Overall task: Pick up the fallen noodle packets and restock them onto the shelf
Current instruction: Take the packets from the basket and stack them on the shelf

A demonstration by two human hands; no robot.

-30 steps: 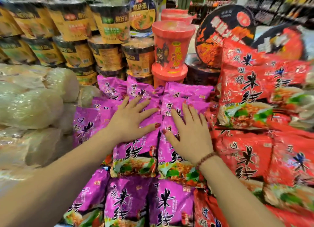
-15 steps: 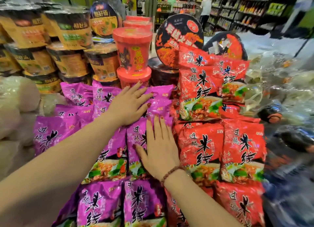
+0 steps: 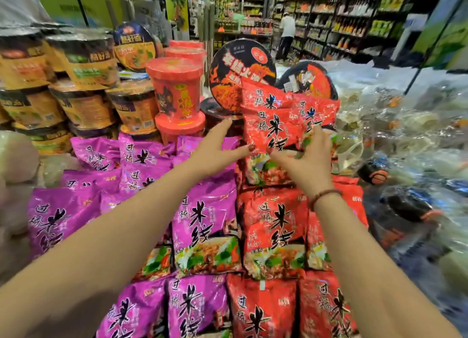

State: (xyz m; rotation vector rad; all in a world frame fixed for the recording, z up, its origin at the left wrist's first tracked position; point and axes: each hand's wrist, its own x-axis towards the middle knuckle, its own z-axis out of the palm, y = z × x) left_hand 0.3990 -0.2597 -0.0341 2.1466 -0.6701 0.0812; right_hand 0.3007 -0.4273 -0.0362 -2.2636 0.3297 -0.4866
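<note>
A red noodle packet (image 3: 271, 127) stands upright at the top of the red packet stack (image 3: 274, 226). My right hand (image 3: 306, 163) grips its lower right part, thumb under the bottom edge and fingers curled over the front. My left hand (image 3: 215, 153) is beside the packet's left edge with its fingers straight, and its thumb touches the lower left corner. Purple noodle packets (image 3: 202, 211) lie in rows to the left under my left forearm. A second red packet (image 3: 314, 110) leans behind the held one.
Stacked cup noodles (image 3: 86, 84) and red tubs (image 3: 176, 89) stand behind the purple rows. Round black bowl noodles (image 3: 240, 69) lean behind the red packets. Clear-wrapped goods (image 3: 395, 135) lie to the right, pale bags (image 3: 15, 160) to the left. A person (image 3: 286, 36) stands in the far aisle.
Both hands left the purple packets and moved up and right to the top red packet. The right hand has taken hold of it. The view swung right.
</note>
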